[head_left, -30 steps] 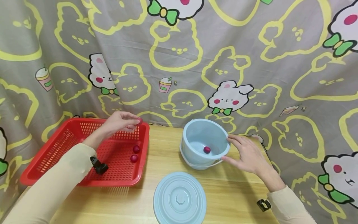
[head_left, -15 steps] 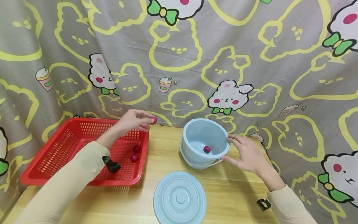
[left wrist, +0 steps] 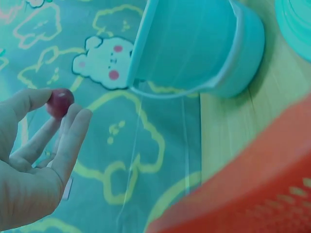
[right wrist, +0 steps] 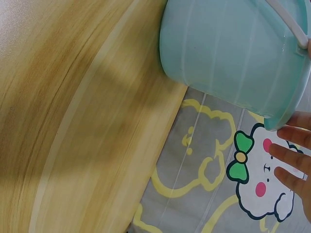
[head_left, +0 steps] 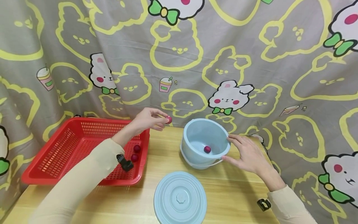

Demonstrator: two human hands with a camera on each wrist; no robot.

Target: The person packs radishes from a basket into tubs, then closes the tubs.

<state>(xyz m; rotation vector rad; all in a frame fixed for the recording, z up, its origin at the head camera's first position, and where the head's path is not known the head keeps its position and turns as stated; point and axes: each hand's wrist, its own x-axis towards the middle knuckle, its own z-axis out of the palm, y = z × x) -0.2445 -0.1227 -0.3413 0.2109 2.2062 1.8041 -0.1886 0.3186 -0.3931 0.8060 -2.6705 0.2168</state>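
Note:
In the head view, my left hand [head_left: 149, 119] pinches a small round dark-red fruit [head_left: 168, 119], plum-like, between thumb and fingertips. It is in the air between the red basket [head_left: 144, 168] and the light-blue bucket [head_left: 193, 154]. The left wrist view shows the pinched fruit [left wrist: 60, 103] close up. Another such fruit [head_left: 207, 149] lies on the bucket's bottom, and two more fruits [head_left: 136, 148] lie at the basket's right side. My right hand [head_left: 247, 154] touches the bucket's right rim, fingers spread and fairly straight. In the right wrist view its fingertips [right wrist: 286, 132] meet the rim.
A round light-blue lid [head_left: 180, 199] lies on the wooden table [head_left: 165, 149], in front of the bucket. The bucket's thin handle [head_left: 215, 163] hangs down around its side. A patterned grey curtain [head_left: 126, 46] hangs right behind the table.
Pinching the fruit, my left hand has moved right, from over the basket's far right corner to beyond its edge, nearer the bucket. My right hand and the bucket have stayed put.

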